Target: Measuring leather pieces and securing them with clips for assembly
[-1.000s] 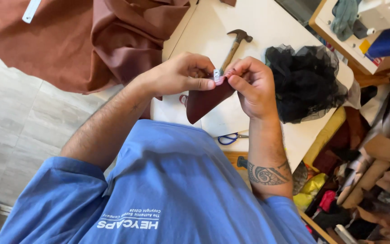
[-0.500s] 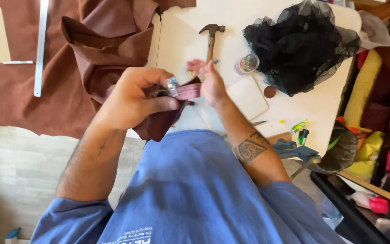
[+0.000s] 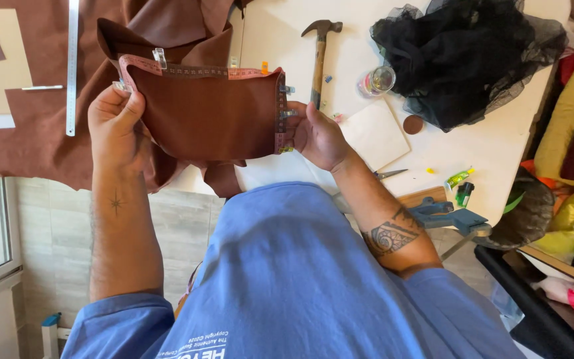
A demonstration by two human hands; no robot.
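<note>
Above the near edge of the tabletop (image 3: 499, 143), in the head view, a folded piece of brown leather (image 3: 207, 113) is held up between both hands, clear of the surface. The left hand (image 3: 117, 126) pinches the leather's left edge, thumb on the front and fingers hidden behind, so its grip is closed on the piece. The right hand (image 3: 317, 133) holds the right edge, fingertips at the row of small clips (image 3: 287, 113) there, also closed on the leather. A pink measuring tape (image 3: 200, 70) runs along the top edge and down the right edge, pinned in place by the clips; a clear clip (image 3: 160, 57) sits on the top left corner.

The step in hand looks like checking or measuring the clipped piece while it is stretched flat. The next move probably calls for keeping the leather taut and the tape from slipping under the clips.

The leather spans the gap between the two grips, its lower fold hanging below them. Beyond it, a hammer (image 3: 319, 56) lies toward the far edge, with a small jar (image 3: 378, 81) and a heap of black netting (image 3: 466, 56) to its right. A larger brown hide (image 3: 41, 143) drapes off the left edge under a steel ruler (image 3: 71, 66).
</note>
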